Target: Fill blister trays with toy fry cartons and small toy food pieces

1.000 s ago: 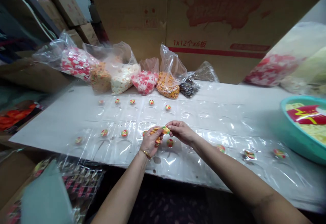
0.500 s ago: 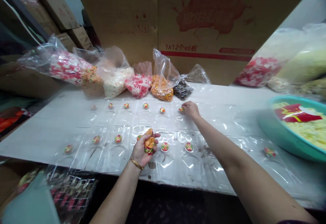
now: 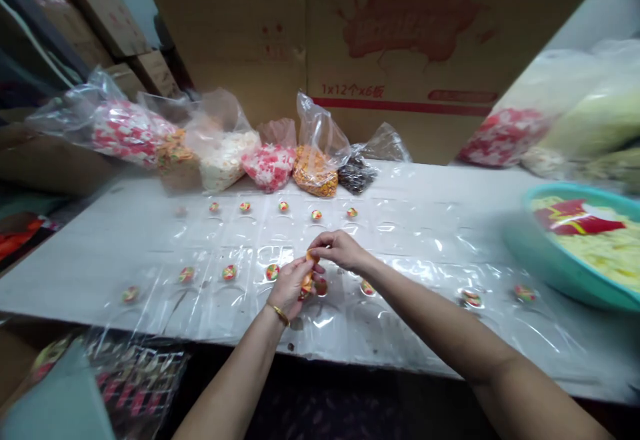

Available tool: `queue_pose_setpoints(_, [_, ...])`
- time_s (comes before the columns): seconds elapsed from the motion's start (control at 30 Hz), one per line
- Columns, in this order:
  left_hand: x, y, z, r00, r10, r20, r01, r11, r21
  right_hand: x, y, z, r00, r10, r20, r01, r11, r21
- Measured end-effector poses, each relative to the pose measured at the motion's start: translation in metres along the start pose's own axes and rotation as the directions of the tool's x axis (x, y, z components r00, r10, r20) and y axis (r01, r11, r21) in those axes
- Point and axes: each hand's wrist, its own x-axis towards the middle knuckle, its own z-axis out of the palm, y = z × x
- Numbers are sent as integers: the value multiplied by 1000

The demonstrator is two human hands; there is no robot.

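My left hand, with a gold bracelet at the wrist, is closed around a handful of small orange-backed discs with red and green faces. At the top of that handful, the fingertips of my right hand pinch an orange disc. Both hands are over clear moulded plastic trays laid across the table. Single patterned discs sit in the trays in two rows, such as a front-row disc left of my left hand and a back-row disc. My hands and right forearm partly cover the front row.
Along the back of the white table stand several clear bags, including pink-and-white pieces, orange bits and dark bits. A large cardboard box rises behind them. A turquoise basin of pale yellow pieces is at right.
My right hand has moved from the back-row disc, which now rests uncovered in its tray, down and left to the handful in my left hand. The left hand has shifted slightly right.
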Motion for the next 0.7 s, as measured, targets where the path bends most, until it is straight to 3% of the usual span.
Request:
queue_pose_setpoints(0.07, [-2, 1, -1, 995, -96, -2, 96, 990, -104, -6, 2, -5, 999, 16, -48, -15, 999, 34])
queue_pose_setpoints(0.13, [-4, 3, -5, 984, -177, -8, 168, 945, -282, -13, 15, -33, 969, 11, -248, -29, 997, -69])
queue_pose_setpoints(0.17, [-5, 5, -7, 980, -201, -12, 182, 911, -369, -16, 25, -53, 928, -2, -374, -64, 984, -166])
queue_pose_setpoints(0.23, [-7, 7, -10, 975, -220, -24, 178, 845, -504, -22, 48, -94, 779, -69, -623, -232, 892, -389])
queue_pose_setpoints(0.27, [-8, 7, -11, 974, -225, -35, 170, 822, -544, -25, 60, -112, 741, -87, -666, -337, 810, -481])
queue_pose_setpoints(0.3, [-8, 8, -10, 972, -231, -45, 166, 807, -567, -27, 70, -127, 738, -80, -670, -427, 713, -556])
queue_pose_setpoints(0.33, [-9, 8, -9, 970, -238, -49, 167, 798, -579, -29, 79, -138, 770, -53, -636, -483, 603, -635])
queue_pose_setpoints(0.4, [-10, 7, -5, 968, -245, -48, 172, 794, -583, -33, 92, -149, 860, 42, -508, -479, 407, -778])
queue_pose_setpoints(0.47, [-10, 7, -1, 970, -241, -38, 176, 800, -573, -37, 97, -149, 917, 113, -381, -397, 303, -866])
queue_pose_setpoints(0.6, [-9, 6, 9, 975, -223, -26, 171, 813, -557, -42, 97, -150, 949, 139, -282, -309, 253, -917])
queue_pose_setpoints(0.7, [-8, 3, 18, 977, -214, -8, 172, 808, -564, -41, 91, -152, 947, 182, -264, -305, 264, -915])
